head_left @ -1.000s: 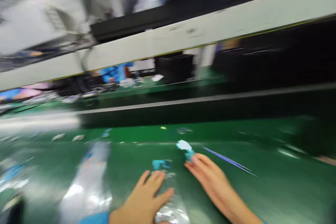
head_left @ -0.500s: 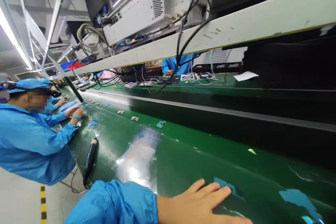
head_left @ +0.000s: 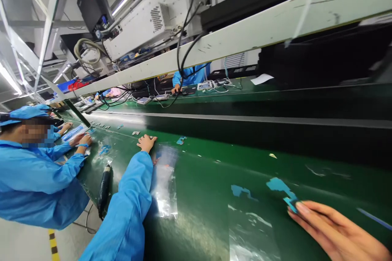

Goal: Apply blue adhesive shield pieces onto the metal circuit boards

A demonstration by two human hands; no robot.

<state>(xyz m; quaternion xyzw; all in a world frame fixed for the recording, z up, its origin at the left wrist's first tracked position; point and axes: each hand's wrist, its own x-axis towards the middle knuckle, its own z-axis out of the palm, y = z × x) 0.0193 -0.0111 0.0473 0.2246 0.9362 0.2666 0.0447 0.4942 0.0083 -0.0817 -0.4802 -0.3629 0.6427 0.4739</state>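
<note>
My left arm in a blue sleeve stretches far out to the left across the green belt (head_left: 214, 179). My left hand (head_left: 146, 142) lies curled over a small spot on the belt; what is under the fingers is hidden. My right hand (head_left: 333, 232) lies low at the bottom right with its fingers stretched out. Its fingertips touch a small blue tab (head_left: 290, 202). A clear plastic bag (head_left: 165, 179) lies beside my left sleeve. A sheet of clear film (head_left: 251, 232) lies left of my right hand.
Blue film scraps (head_left: 241, 191) and small parts (head_left: 180, 140) are scattered on the belt. A black tool (head_left: 104, 185) lies at the belt's near edge. A co-worker in blue (head_left: 33, 175) sits at the left, another person (head_left: 190, 76) across. A white beam (head_left: 245, 36) with cables hangs overhead.
My left hand has left the near belt and reached far left to a small part. The view swung right, and my right hand came back into sight at the blue tab.
</note>
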